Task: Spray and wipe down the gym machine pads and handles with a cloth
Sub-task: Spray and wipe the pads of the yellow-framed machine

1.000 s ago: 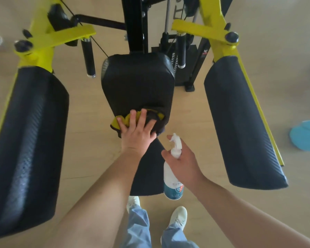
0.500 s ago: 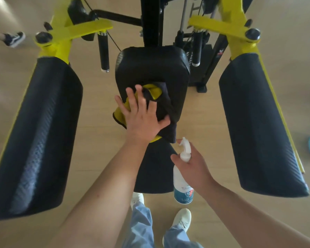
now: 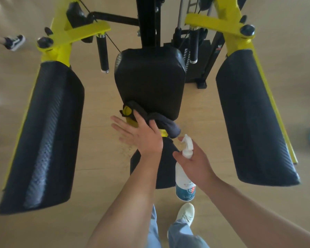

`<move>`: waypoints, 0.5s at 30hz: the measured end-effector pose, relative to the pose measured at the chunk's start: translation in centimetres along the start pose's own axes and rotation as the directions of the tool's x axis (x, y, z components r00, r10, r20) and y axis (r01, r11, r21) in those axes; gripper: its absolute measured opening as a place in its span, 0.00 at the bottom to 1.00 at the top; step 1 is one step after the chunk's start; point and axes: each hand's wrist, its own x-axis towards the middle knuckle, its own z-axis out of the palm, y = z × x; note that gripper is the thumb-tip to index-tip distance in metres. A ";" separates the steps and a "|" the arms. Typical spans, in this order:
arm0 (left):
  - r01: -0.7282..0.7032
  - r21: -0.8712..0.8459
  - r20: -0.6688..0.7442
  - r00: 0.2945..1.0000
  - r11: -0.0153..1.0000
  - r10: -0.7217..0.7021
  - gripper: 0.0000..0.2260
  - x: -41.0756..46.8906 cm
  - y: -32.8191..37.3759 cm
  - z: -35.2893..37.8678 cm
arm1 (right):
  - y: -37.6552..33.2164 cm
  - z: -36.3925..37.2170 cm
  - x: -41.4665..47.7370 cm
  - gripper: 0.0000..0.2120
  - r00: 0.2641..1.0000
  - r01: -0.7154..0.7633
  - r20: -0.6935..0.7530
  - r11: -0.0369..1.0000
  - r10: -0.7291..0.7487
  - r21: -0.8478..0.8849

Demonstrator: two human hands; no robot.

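left hand (image 3: 141, 138) fingers (image 3: 123, 122) splayed on cloth (image 3: 166, 124); right hand (image 3: 197, 163) grips bottle (image 3: 185, 187).

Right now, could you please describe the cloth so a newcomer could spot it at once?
On the yellow-framed machine, find the black centre pad. Bunched at its lower edge, by the left hand, is the cloth. It alone is soft and crumpled, dark grey with yellow patches, unlike the white spray bottle in the right hand.

Pale wooden floor (image 3: 100, 165), soft daylight
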 end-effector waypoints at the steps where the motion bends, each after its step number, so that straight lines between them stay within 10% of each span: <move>1: 0.049 -0.083 -0.009 0.999 0.995 -0.050 0.30 0.6 -0.1 -0.4 | -0.2 -0.3 -0.1 0.19 1.000 -0.003 -0.009 1.000 0.003 0.013; 5: 0.507 -0.487 0.349 0.859 0.711 -0.374 0.29 2.5 1.7 -2.0 | -0.6 -1.2 -0.3 0.18 1.000 -0.023 -0.013 1.000 0.023 -0.008; 10: 0.814 -0.402 0.573 0.580 0.418 -0.578 0.27 3.7 3.3 -0.9 | -0.7 -1.8 -0.7 0.18 0.998 -0.043 -0.038 0.999 0.043 0.005; 13: 0.910 -0.413 0.785 0.349 -0.013 -0.512 0.20 2.5 4.5 -0.4 | -0.3 -2.1 -1.2 0.19 0.995 -0.075 -0.061 0.997 0.077 0.034; 15: 0.916 -0.384 0.859 0.307 -0.118 -0.411 0.18 1.7 6.0 0.0 | 0.0 -2.1 -1.3 0.18 0.993 -0.090 -0.073 0.996 0.091 0.013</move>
